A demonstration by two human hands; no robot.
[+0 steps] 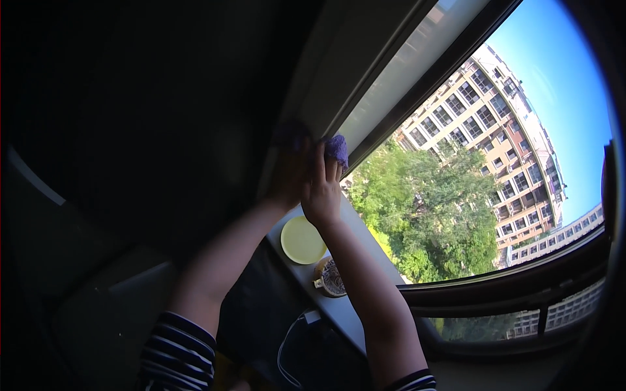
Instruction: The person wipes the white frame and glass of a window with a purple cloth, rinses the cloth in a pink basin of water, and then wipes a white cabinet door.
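Note:
A crumpled purple cloth point(337, 149) is pressed against the pale window frame point(375, 98). My right hand point(322, 194) grips it, with the fingers reaching up along the frame and the cloth bunched at their tips. Just left of it, touching or nearly so, my left hand point(288, 177) lies in deep shadow. At its fingertips shows a dim purple patch, which looks like more of the cloth; its exact finger shape is hard to make out. Both forearms stretch up above the windowsill point(349, 317).
On the sill below my hands are a round pale-yellow lid or dish point(302, 240) and a patterned cup-like container point(332, 277), partly behind my right forearm. A white cable point(283, 352) with a plug hangs by the sill. Trees and buildings show through the window pane point(450, 215).

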